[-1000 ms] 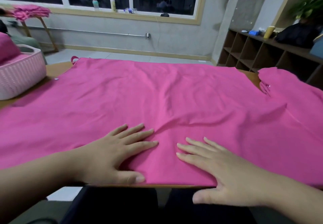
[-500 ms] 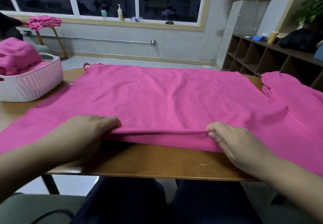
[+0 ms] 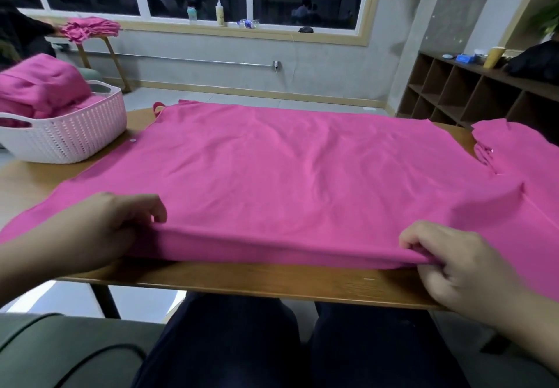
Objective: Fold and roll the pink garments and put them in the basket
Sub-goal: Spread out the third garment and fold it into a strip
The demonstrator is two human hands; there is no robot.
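A large pink garment lies spread over the wooden table, its near edge lifted off the wood. My left hand grips that near edge at the left. My right hand pinches the same edge at the right, fingers closed on the cloth. A pale pink woven basket stands at the table's far left with rolled pink garments piled in it.
More pink cloth sits on a small wooden stand by the window at far left, beside another person's dark sleeve. Open wooden shelves stand at the right. Bottles line the windowsill. My dark trousers are below the table edge.
My flat hands took hold of the garment's near edge and raised it, baring a strip of table. Since half a second ago my hands have spread farther apart along the edge.
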